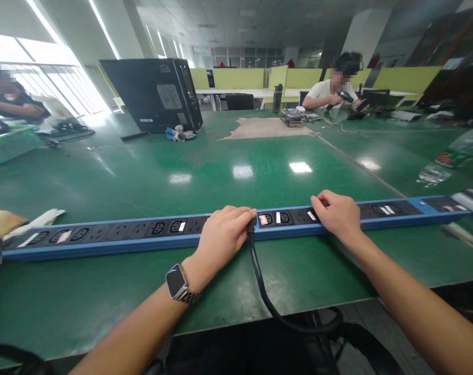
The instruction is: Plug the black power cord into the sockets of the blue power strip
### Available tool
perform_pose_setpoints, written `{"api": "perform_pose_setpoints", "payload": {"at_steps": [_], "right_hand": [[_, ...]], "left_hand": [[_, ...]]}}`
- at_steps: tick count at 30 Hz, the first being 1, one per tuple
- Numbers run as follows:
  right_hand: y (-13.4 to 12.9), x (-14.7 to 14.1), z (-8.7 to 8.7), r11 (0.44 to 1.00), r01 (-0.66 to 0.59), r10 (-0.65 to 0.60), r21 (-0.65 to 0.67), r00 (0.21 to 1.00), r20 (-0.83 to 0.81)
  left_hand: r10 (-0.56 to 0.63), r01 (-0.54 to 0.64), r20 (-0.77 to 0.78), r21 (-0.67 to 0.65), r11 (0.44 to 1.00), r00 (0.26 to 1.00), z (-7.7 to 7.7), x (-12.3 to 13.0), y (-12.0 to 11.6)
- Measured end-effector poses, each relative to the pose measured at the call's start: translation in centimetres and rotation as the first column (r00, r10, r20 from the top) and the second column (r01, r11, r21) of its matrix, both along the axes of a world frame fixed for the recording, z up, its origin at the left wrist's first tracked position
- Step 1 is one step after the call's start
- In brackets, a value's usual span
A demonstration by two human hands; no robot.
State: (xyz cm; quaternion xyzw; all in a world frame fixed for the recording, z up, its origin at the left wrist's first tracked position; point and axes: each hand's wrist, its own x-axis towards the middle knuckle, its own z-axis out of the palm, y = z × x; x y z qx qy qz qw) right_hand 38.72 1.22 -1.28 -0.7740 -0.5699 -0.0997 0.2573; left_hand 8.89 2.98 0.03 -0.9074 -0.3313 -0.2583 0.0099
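A long blue power strip point(115, 247) with black sockets and small white labels lies across the green table. My left hand point(224, 234), with a watch on its wrist, rests over the strip's middle, its fingers closed round the plug end of a black cable point(262, 286). The cable hangs from there over the table's front edge. Right of it, my right hand point(336, 213) is on the strip beside a white label, fingers curled in; whatever its fingertips may hold is hidden.
A black computer case point(150, 96) stands at the back left, with gloves point(179, 134) before it. A plastic bottle point(451, 156) lies at the right. Two people sit across the table, near a green basket point(13, 146) and a dark flask point(277, 98).
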Motion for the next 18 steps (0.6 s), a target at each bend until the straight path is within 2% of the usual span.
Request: {"api": "perform_pose_setpoints", "payload": {"at_steps": [3, 8, 11, 15, 18], "right_hand": [[-0.1, -0.1, 0.0, 1.0, -0.002, 0.002, -0.009, 1.0, -0.005], [-0.1, -0.2, 0.1, 1.0, 0.003, -0.003, -0.02, 1.0, -0.005], [0.0, 0.0, 0.3, 1.0, 0.008, -0.008, -0.021, 0.999, -0.039], [-0.6, -0.8, 0.9, 0.999, -0.034, 0.035, 0.008, 0.972, -0.234], [-1.9, -3.7, 1.7, 0.977, -0.211, 0.198, 0.018, 0.88, -0.431]], "left_hand": [[-0.001, 0.001, -0.036, 0.009, 1.0, 0.999, -0.2, 0.0, -0.4], [-0.018, 0.018, -0.002, -0.025, 1.0, 1.0, -1.0, -0.6, -0.7], [0.036, -0.036, -0.024, -0.001, 0.999, 0.999, -1.3, -0.7, -0.8], [0.226, -0.224, -0.053, 0.042, 0.974, 0.973, -1.5, -0.4, -1.0], [0.282, -0.28, -0.103, 0.035, 0.959, 0.954, -1.5, -0.1, -1.1]]}}
